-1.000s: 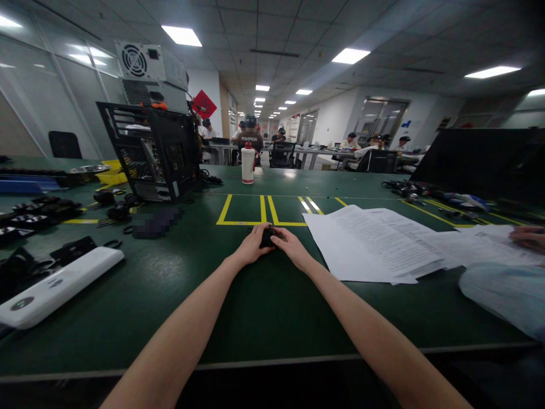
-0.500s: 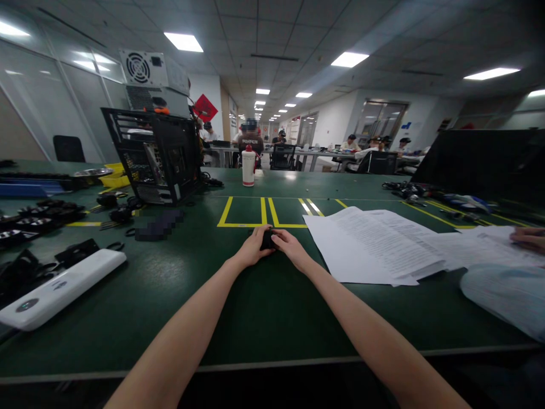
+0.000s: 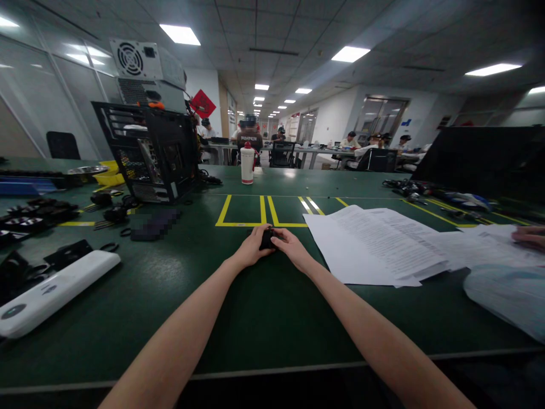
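Between my two hands is a small black object (image 3: 267,239), low over the green table (image 3: 272,318) or resting on it; its exact kind is hard to make out. My left hand (image 3: 252,248) wraps its left side, fingers curled over the far edge. On the other side, my right hand (image 3: 292,245) pinches it with thumb and fingertips. Both hands hide much of its surface. Yellow tape lines (image 3: 242,225) run just beyond the fingers. Printed sheets of paper (image 3: 366,250) lie to the right of my right hand.
A white bottle with a red lid (image 3: 247,165) stands farther back. To the left are an open black computer case (image 3: 149,153), a long white device (image 3: 59,292) and several black parts (image 3: 36,213). Another person's hand (image 3: 530,235) and sleeve (image 3: 508,295) are at the far right.
Both hands keep hold of the small black object in nearly the same place. The whole view shifts slightly as my head moves; nothing else visibly changes place.
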Demonstrator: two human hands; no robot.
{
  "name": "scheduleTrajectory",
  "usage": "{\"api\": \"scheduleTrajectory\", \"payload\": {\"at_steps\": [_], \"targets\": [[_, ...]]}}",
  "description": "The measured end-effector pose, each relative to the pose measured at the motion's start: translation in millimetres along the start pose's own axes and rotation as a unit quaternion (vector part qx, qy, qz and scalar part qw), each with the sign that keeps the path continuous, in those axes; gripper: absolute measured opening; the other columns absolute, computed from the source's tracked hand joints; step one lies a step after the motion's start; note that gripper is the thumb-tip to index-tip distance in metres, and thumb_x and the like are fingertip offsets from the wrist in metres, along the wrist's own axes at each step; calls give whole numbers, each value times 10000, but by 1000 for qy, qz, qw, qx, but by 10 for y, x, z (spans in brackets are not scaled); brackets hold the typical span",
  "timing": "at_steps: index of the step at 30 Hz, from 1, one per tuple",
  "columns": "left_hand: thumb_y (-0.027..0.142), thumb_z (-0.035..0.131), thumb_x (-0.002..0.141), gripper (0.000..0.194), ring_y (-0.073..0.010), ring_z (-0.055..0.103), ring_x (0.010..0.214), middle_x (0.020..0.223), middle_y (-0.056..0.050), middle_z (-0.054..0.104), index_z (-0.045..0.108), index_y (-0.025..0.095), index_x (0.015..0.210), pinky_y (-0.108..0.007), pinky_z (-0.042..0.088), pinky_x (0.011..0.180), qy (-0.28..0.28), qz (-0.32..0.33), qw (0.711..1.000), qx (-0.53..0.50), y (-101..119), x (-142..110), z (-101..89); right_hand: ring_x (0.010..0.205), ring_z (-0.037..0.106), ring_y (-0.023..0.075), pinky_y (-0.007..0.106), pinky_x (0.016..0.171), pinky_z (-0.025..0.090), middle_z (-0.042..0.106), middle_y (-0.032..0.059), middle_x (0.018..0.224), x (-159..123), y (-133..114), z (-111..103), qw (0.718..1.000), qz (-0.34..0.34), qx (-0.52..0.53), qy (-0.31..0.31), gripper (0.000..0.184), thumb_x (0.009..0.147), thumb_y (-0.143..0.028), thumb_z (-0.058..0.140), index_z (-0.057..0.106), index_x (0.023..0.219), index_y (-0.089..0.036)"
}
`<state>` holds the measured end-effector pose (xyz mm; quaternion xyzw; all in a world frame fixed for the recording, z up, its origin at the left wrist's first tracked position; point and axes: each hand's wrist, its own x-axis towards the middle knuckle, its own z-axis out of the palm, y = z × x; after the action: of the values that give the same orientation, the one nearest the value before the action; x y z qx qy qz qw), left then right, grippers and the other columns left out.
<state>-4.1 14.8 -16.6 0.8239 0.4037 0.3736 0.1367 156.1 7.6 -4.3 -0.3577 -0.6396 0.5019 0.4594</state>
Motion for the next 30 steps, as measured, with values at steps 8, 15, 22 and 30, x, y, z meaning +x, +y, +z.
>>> {"api": "scheduleTrajectory", "payload": {"at_steps": [8, 15, 22, 30], "targets": [[251, 621, 657, 646, -241, 402, 1096, 1175, -93, 375, 271, 196, 1197, -395, 355, 912, 4, 6, 1000, -7, 33, -15, -7, 994, 487, 166, 356, 871, 380, 536, 20, 969, -33, 36, 22, 998, -55, -17, 25, 236, 692, -261, 564, 516, 919, -224], [230, 628, 643, 655, -248, 404, 1098, 1188, -91, 366, 273, 210, 1193, -413, 354, 908, 2, -1, 1000, -8, 41, -19, -14, 994, 499, 164, 361, 909, 349, 522, 33, 1055, -23, 15, -3, 999, -22, 14, -18, 345, 667, -217, 583, 496, 1001, -218], [255, 617, 656, 645, -249, 407, 1094, 1189, -91, 365, 269, 212, 1197, -413, 367, 894, -4, -5, 1000, -16, 50, -12, -25, 1034, 466, 157, 350, 904, 357, 524, 13, 1035, -35, 4, 21, 999, -50, -11, 11, 249, 701, -267, 549, 500, 941, -226], [243, 620, 654, 654, -252, 412, 1090, 1198, -95, 362, 263, 211, 1200, -422, 371, 888, -11, -16, 1000, -8, 54, -3, -29, 1026, 479, 180, 375, 897, 358, 507, 35, 1099, -42, -62, 5, 1000, 0, -1, -14, 339, 687, -253, 567, 492, 1016, -224]]}}
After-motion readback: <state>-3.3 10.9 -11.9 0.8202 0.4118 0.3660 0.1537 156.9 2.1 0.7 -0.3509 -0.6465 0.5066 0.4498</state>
